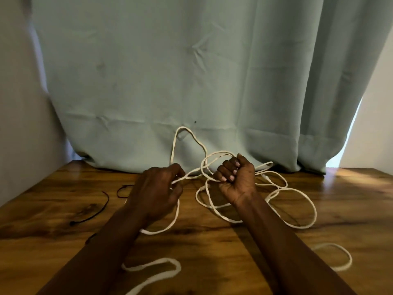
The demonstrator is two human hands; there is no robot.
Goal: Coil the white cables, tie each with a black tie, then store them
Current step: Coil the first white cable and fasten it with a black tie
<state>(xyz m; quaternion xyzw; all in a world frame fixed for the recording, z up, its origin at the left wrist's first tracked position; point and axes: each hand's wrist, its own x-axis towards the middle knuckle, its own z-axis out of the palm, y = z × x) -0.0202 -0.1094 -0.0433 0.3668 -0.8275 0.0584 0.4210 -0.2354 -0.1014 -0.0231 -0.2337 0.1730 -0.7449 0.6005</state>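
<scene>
Coiling is just starting. The right hand (235, 177) is squeezing some cable (221, 153) loops, and the left hand (158, 192) is pinching one strand. The ties (105, 207) are lying unused.

White cables (293, 189): one loose tangle of many loops; how many separate cables cannot be told.
Black ties (108, 200): two plainly seen; perhaps a third by the left forearm.
Grips: two, left grip (156, 194) and right grip (236, 177).
Table (350, 209): one.
Curtain (170, 81): one.

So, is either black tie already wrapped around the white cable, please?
No, the black ties lie loose on the table at the left, and the white cable sprawls in open loops.
</scene>
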